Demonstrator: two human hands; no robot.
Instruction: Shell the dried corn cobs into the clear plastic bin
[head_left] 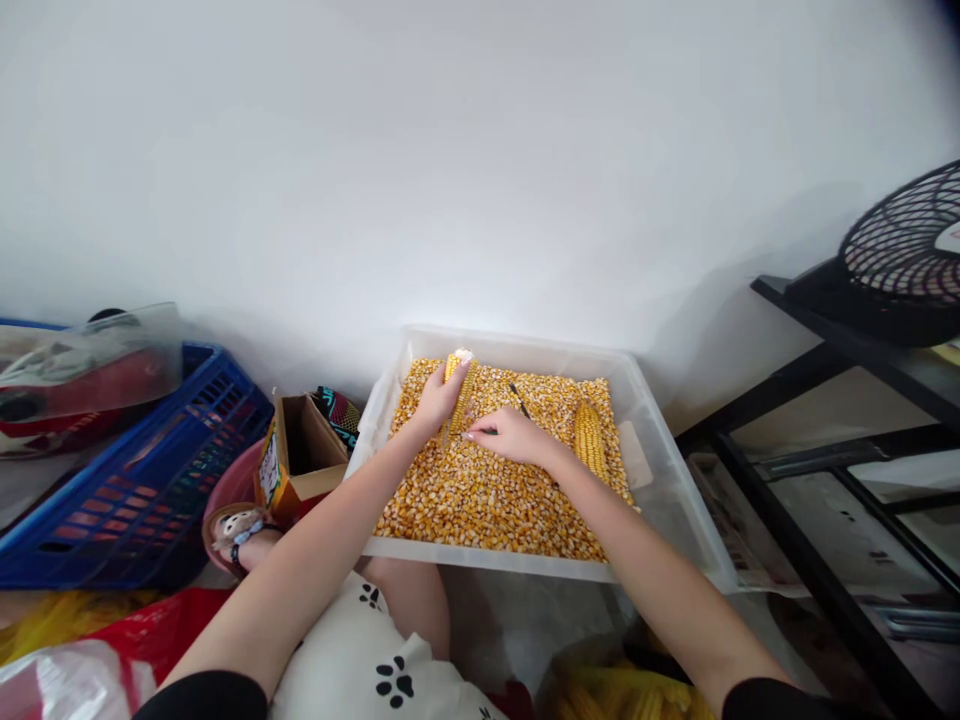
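A clear plastic bin sits on the floor in front of me, filled with loose yellow corn kernels. My left hand grips a corn cob, held tilted over the kernels near the bin's far left. My right hand holds a thin dark tool with its tip against the cob's lower part. A second whole corn cob lies on the kernels just right of my right hand.
A small open cardboard box and a pink basin stand left of the bin, with a blue plastic crate beyond. A black metal rack carrying a fan stands on the right. More corn cobs lie below the bin.
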